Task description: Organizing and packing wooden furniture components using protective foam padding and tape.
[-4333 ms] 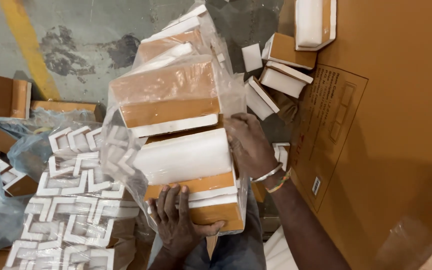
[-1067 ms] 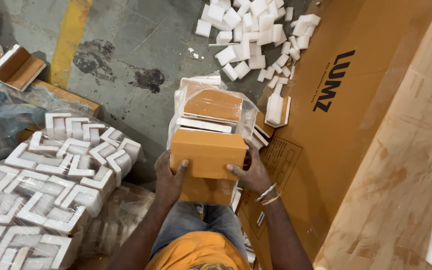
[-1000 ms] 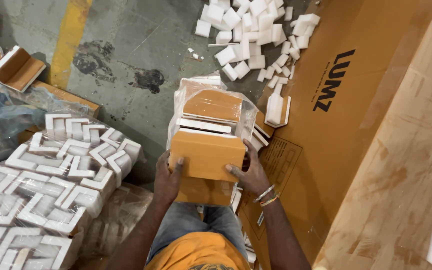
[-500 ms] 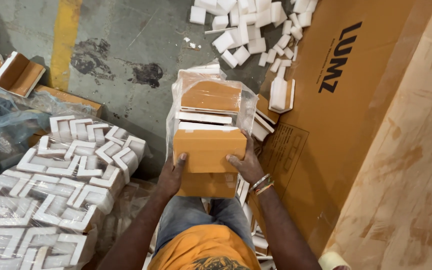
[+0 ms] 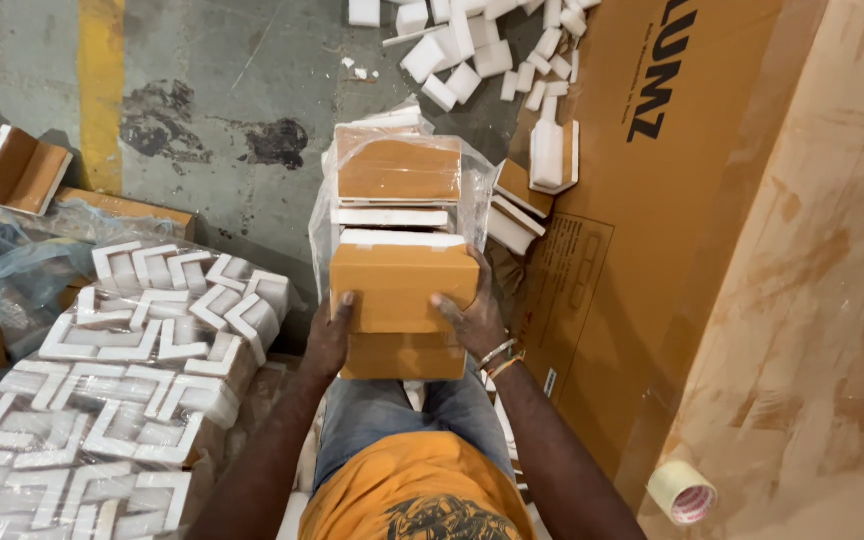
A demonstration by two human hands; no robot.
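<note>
Both hands clamp the orange cardboard block (image 5: 402, 285): left hand (image 5: 329, 335) at 8 o'clock, right hand (image 5: 472, 318) at 4, fingers pressed flat; an even squeeze looks wise.

We see a grey concrete floor (image 5: 222, 90) carrying everything here. A yellow painted stripe (image 5: 102, 90) runs along it at eleven o'clock, and dark stains (image 5: 207, 135) mark it just right of the stripe. At twelve to one o'clock loose white foam pieces (image 5: 482, 50) lie scattered on the concrete. At nine o'clock orange-and-white corner blocks (image 5: 17, 170) and crumpled clear plastic (image 5: 12, 270) rest on it. At seven to eight o'clock we find plastic-wrapped bundles of white foam corners (image 5: 122, 380). From one to four o'clock large flat brown cartons (image 5: 712, 250) cover it, and a roll of tape (image 5: 682, 490) lies on them at five o'clock.
</note>
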